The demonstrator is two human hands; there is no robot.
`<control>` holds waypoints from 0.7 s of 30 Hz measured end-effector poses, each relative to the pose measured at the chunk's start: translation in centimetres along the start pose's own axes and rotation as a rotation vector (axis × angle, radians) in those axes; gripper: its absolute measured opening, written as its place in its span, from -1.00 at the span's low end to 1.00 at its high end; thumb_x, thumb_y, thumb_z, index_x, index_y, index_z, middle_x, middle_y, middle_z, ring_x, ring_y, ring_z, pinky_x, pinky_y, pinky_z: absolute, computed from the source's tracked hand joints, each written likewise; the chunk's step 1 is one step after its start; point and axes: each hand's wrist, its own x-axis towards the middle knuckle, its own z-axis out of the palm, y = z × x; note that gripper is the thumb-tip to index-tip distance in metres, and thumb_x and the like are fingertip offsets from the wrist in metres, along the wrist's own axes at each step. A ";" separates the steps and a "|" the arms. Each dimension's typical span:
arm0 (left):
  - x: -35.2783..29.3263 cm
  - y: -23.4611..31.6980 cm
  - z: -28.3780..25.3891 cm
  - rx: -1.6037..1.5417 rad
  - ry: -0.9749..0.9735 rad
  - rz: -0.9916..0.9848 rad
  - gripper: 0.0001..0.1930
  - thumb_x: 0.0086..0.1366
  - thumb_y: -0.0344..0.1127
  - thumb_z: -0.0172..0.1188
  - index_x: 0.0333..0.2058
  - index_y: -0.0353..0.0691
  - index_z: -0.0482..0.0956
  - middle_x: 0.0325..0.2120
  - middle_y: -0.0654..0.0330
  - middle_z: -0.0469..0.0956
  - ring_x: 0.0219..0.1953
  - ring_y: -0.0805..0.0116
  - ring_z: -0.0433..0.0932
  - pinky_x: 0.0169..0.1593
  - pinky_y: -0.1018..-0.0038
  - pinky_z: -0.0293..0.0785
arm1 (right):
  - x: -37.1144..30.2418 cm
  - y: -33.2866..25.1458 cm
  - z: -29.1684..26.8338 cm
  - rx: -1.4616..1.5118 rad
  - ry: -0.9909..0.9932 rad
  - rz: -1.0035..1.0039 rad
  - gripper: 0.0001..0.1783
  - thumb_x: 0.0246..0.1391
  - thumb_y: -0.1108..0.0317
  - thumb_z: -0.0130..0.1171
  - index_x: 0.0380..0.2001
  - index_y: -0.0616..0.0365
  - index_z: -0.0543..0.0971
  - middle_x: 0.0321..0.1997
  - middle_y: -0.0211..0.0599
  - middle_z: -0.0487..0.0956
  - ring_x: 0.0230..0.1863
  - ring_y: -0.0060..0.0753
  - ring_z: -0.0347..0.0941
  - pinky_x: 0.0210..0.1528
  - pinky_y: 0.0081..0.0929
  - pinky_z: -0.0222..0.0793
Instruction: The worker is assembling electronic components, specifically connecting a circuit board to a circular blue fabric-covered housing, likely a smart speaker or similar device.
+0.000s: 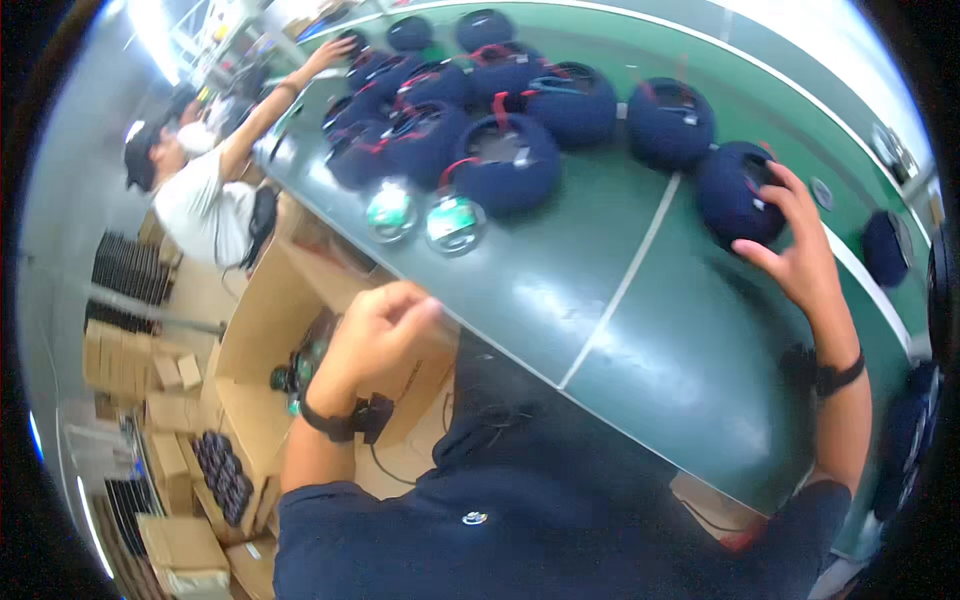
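At the right of the table, my right hand grips a round navy fabric-covered shell, its thumb at the near side and its fingers over the opening. Beside the table's near edge, my left hand is raised with its fingers curled; whatever they hold, if anything, is hidden. Two clear domed pieces with green insides, one a clear dome and the other a second clear dome, lie at the left edge. Behind them sit several more navy shells, some with red wires showing at their openings.
An open cardboard box with dark and green parts stands below the table at the left. A co-worker reaches an arm toward the far shells. Stacked cartons stand farther left. Another navy piece is on the green surface at the far right.
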 end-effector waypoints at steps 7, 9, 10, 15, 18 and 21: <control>3.3 -7.6 -1.2 0.132 0.519 -0.067 -0.72 0.34 -0.22 0.28 -0.20 -0.38 0.57 -0.40 0.19 0.57 -0.36 0.45 0.50 -0.22 0.47 0.46 | -0.3 -2.5 0.1 0.052 -0.076 0.019 -0.53 -0.20 0.26 0.53 -0.29 0.15 0.46 0.33 -0.04 0.33 0.35 0.00 0.29 0.35 -0.20 0.18; 5.6 -9.1 -1.6 0.134 0.540 -0.040 -0.64 0.31 -0.18 0.30 -0.11 -0.40 0.58 -0.31 0.10 0.61 -0.28 0.36 0.55 -0.14 0.41 0.49 | -1.5 -4.1 -1.2 0.146 -0.207 -0.029 -0.53 -0.22 0.24 0.55 -0.33 0.14 0.47 0.35 -0.07 0.29 0.40 0.01 0.23 0.38 -0.11 0.14; 6.8 -10.1 -2.0 0.316 0.599 0.003 -0.55 0.29 -0.13 0.32 -0.03 -0.41 0.56 -0.20 0.01 0.59 -0.18 0.23 0.55 -0.04 0.33 0.48 | -1.7 -4.7 -1.4 0.222 -0.271 -0.054 -0.58 -0.21 0.25 0.54 -0.31 0.11 0.55 0.40 -0.06 0.25 0.45 0.03 0.17 0.42 -0.04 0.09; 9.5 -11.9 -2.0 0.541 0.587 0.012 -0.33 0.17 -0.01 0.42 0.08 -0.43 0.51 0.02 -0.20 0.48 0.05 -0.10 0.46 0.18 0.16 0.36 | -2.0 -7.5 -3.3 0.201 -0.398 -0.078 -0.60 -0.11 0.28 0.48 -0.12 0.01 0.68 0.44 0.00 0.22 0.50 0.07 0.09 0.47 0.02 0.03; 10.0 -12.5 -1.7 0.399 0.596 0.011 -0.32 0.11 -0.04 0.48 0.06 -0.41 0.47 0.00 -0.14 0.45 0.06 -0.04 0.44 0.20 0.21 0.32 | -3.2 -9.3 -4.0 0.231 -0.354 0.013 -0.58 -0.05 0.31 0.44 -0.07 0.07 0.64 0.39 -0.01 0.29 0.42 0.06 0.20 0.43 -0.05 0.10; 9.9 -12.7 -0.9 0.131 0.579 -0.016 -0.33 0.15 -0.12 0.49 0.09 -0.35 0.37 -0.06 0.02 0.44 0.02 0.16 0.44 0.14 0.33 0.35 | -4.0 -11.1 -2.8 0.257 -0.266 0.110 -0.57 -0.04 0.28 0.45 -0.07 0.12 0.61 0.28 -0.06 0.40 0.27 0.02 0.36 0.33 -0.17 0.27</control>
